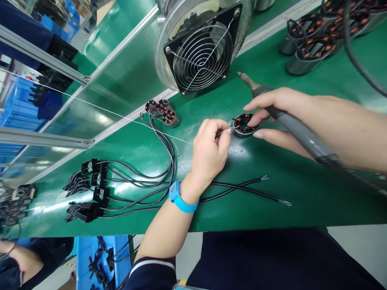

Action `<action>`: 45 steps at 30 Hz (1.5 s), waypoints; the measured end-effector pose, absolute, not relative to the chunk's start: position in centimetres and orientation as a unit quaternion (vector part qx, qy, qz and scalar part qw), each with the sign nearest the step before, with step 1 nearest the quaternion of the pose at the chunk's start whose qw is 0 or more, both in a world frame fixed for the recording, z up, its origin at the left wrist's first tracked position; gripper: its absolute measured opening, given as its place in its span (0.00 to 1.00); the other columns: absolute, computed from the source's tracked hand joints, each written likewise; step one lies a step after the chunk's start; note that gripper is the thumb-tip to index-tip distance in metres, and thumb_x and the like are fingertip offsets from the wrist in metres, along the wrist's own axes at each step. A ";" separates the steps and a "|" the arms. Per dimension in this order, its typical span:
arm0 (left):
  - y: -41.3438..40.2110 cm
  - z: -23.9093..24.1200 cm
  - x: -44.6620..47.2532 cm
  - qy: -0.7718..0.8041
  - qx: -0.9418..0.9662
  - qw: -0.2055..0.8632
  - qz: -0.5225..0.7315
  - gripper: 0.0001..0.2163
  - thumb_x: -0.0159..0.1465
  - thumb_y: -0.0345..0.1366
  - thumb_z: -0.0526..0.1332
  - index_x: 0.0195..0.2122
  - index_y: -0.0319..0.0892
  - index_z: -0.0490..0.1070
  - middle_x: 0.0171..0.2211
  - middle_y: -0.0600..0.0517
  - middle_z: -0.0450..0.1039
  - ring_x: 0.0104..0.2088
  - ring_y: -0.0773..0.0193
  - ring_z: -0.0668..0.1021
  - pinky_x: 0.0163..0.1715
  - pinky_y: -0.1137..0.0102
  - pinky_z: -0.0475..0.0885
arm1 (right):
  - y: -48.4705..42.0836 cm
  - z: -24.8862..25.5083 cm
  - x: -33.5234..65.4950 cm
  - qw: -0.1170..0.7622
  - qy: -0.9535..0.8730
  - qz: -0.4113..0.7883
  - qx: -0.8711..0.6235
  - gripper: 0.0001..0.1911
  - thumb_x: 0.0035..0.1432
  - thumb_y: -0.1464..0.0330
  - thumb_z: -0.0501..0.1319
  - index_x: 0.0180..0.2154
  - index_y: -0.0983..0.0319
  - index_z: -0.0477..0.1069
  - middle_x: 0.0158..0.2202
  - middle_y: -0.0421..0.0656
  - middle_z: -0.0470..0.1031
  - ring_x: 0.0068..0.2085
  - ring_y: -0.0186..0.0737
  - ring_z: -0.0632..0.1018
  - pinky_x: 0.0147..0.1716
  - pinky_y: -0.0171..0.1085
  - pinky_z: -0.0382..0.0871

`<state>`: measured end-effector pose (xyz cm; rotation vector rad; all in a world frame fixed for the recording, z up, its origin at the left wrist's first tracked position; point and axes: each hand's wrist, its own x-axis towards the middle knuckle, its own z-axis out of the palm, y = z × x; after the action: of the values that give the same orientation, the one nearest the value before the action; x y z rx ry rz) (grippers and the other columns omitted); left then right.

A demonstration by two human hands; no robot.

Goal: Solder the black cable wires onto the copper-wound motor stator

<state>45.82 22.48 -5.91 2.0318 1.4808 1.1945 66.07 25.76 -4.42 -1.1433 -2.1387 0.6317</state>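
My left hand (210, 149), wearing a blue wristband (184, 201), pinches the end of a black cable (218, 134) at the left rim of a round motor stator (238, 131) with copper windings. A thin pale wire (157, 129) runs in from the upper left to this hand. My right hand (298, 102) holds a soldering iron (287, 123) across its fingers, the tip pointing up and left, away from the stator. Its fingertips rest on the stator's right side and steady it on the green bench. Fingers partly hide the contact between cable and stator.
A fan with a wire guard (201, 66) stands at the back. More stators (308, 62) sit at the upper right; three cabled ones (171, 119) stand left. Black connector boxes (99, 193) trail cables (242, 189). A blue bin (83, 257) and another person's arm (27, 259) are lower left.
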 end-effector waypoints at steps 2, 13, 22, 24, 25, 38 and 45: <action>22.5 -5.9 45.8 0.512 0.720 0.174 0.435 0.06 0.67 0.27 0.57 0.34 0.44 0.65 0.32 0.53 0.73 0.35 0.65 0.75 0.37 0.70 0.69 | 26.1 -4.7 65.8 0.310 -0.839 0.252 -0.369 0.22 0.65 0.60 0.61 0.59 0.50 0.67 0.40 0.39 0.79 0.38 0.41 0.79 0.34 0.39 0.73; 22.4 -5.7 45.8 0.512 0.714 0.186 0.440 0.05 0.66 0.27 0.57 0.34 0.43 0.66 0.31 0.53 0.72 0.34 0.66 0.75 0.35 0.71 0.68 | 25.5 -4.8 63.7 0.347 -0.820 0.257 -0.376 0.18 0.64 0.65 0.56 0.55 0.54 0.67 0.36 0.41 0.75 0.37 0.46 0.77 0.37 0.43 0.70; 22.0 -5.0 45.2 0.492 0.690 0.267 0.459 0.03 0.65 0.29 0.59 0.34 0.42 0.68 0.31 0.53 0.71 0.34 0.67 0.74 0.35 0.72 0.68 | 25.2 -4.2 63.2 0.360 -0.794 0.355 -0.336 0.17 0.61 0.67 0.57 0.53 0.55 0.66 0.35 0.38 0.76 0.30 0.38 0.76 0.31 0.37 0.69; 22.0 -4.8 45.0 0.488 0.687 0.284 0.457 0.03 0.66 0.31 0.59 0.34 0.42 0.69 0.30 0.53 0.71 0.33 0.67 0.74 0.35 0.72 0.68 | 25.2 -4.4 63.3 0.354 -0.794 0.364 -0.335 0.19 0.62 0.67 0.57 0.55 0.56 0.65 0.34 0.38 0.75 0.29 0.38 0.76 0.31 0.37 0.69; 21.9 -4.7 44.9 0.486 0.686 0.290 0.457 0.03 0.66 0.31 0.59 0.34 0.42 0.69 0.30 0.53 0.71 0.33 0.67 0.74 0.35 0.72 0.68 | 25.2 -4.5 63.3 0.350 -0.796 0.361 -0.338 0.19 0.62 0.67 0.57 0.55 0.56 0.65 0.34 0.39 0.75 0.30 0.38 0.76 0.31 0.37 0.69; 21.9 -4.6 44.8 0.499 0.669 0.332 0.439 0.02 0.65 0.32 0.60 0.34 0.42 0.70 0.31 0.53 0.72 0.33 0.66 0.74 0.35 0.71 0.69 | 24.4 -4.0 62.4 0.377 -0.764 0.358 -0.382 0.17 0.65 0.65 0.56 0.55 0.57 0.65 0.35 0.40 0.76 0.34 0.40 0.79 0.36 0.38 0.75; 21.9 -4.6 44.7 0.513 0.652 0.349 0.436 0.02 0.65 0.32 0.61 0.34 0.42 0.70 0.31 0.53 0.72 0.33 0.67 0.74 0.35 0.71 0.69 | 23.6 -4.5 62.8 0.379 -0.783 0.307 -0.386 0.19 0.64 0.68 0.55 0.56 0.55 0.64 0.41 0.43 0.77 0.38 0.45 0.81 0.40 0.44 0.78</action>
<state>44.70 21.93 -4.65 1.6901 1.3285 1.1312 62.82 23.64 -4.50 -0.9860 -2.0015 0.7838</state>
